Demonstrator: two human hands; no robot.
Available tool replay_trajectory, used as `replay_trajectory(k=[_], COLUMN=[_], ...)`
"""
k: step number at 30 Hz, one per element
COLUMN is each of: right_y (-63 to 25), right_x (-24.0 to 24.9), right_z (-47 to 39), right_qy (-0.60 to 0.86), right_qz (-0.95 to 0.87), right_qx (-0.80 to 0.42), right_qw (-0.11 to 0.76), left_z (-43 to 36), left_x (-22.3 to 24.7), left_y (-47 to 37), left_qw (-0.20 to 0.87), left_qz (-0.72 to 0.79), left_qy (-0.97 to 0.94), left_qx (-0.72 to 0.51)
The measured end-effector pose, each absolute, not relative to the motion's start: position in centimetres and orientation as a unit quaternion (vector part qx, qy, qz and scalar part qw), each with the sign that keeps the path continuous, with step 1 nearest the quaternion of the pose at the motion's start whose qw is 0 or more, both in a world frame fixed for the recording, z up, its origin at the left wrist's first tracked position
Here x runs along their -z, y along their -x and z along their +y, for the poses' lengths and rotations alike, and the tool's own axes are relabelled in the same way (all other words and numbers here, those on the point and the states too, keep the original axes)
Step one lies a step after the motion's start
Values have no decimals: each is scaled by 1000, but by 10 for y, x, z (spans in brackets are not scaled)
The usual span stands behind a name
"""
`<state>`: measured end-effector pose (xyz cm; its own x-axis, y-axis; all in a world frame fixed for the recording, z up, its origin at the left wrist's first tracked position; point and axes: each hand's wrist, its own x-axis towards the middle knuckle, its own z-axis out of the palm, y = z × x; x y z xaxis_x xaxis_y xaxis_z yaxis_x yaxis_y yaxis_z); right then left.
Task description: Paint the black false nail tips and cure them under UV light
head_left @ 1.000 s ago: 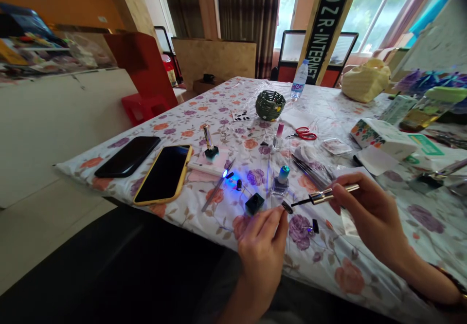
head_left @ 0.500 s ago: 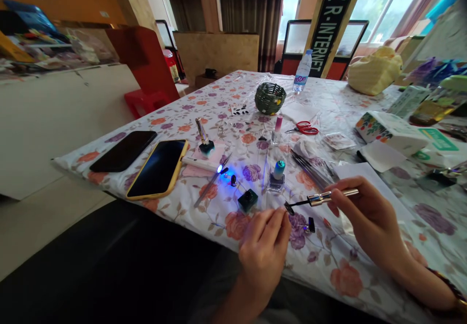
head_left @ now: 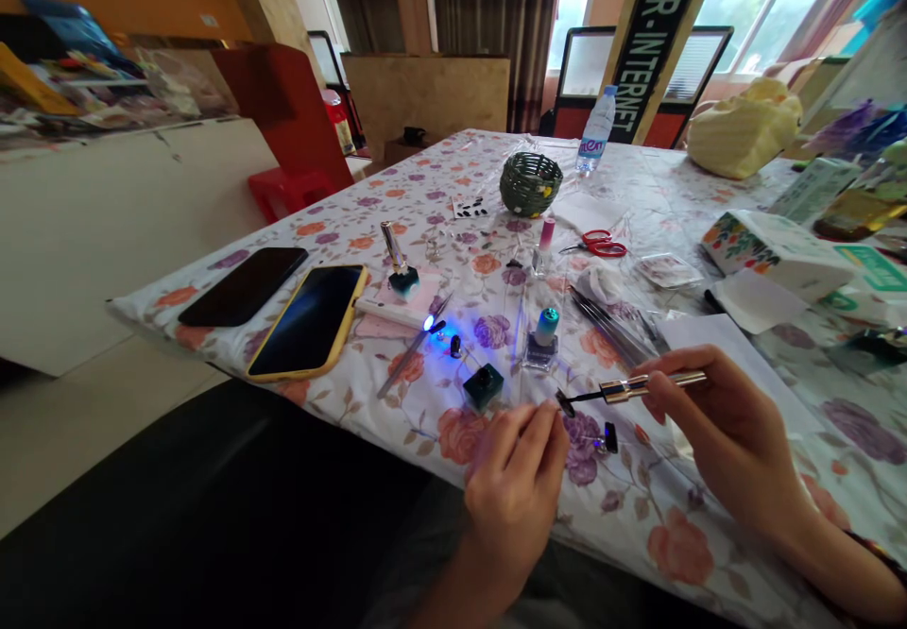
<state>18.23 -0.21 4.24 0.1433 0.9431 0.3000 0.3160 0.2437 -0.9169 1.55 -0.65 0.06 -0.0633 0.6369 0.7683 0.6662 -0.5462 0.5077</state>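
My left hand is closed in a pinch at the edge of a small black oval false nail. My right hand grips the gold handle of a nail polish brush, whose dark tip touches the false nail. An open dark green polish bottle stands just beyond my left hand. Another black false nail is propped on the cloth to the right, and one more stands in the blue light of a white lamp pen. A grey polish bottle with a teal cap is behind.
Two phones lie to the left, one in a yellow case. Tweezers, red scissors, a woven basket and a water bottle are farther back. A tissue box stands right, on the flowered tablecloth.
The view has shifted slightly, so everything sits a little differently in the picture. Both hands keep their grips, and the brush tip stays at the false nail.
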Motion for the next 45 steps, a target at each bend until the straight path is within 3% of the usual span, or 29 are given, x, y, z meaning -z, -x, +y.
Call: replay_trajectory(k=[5, 14, 21, 32, 39, 45], right_y=[-184, -180, -182, -183, -185, -187], right_x=[-39, -40, -38, -35, -32, -28], right_z=[-3, -4, -4, -4, -6, -9], right_qy=[535, 546, 536, 531, 498, 478], right_qz=[-571, -593, -575, -608, -598, -639], right_qx=[-282, -287, -271, -276, -249, -230], right_qw=[555, 518, 556, 522, 577, 557], left_z=[-6, -7, -6, -6, -5, -6], left_x=[1, 1, 4, 2, 4, 3], left_y=[-16, -15, -16, -16, -15, -16], left_qw=[13, 7, 9, 8, 11, 6], left_qz=[-474, -472, -469, -467, -464, -465], left_qy=[685, 687, 688, 689, 689, 685], left_qx=[553, 553, 554, 554, 557, 561])
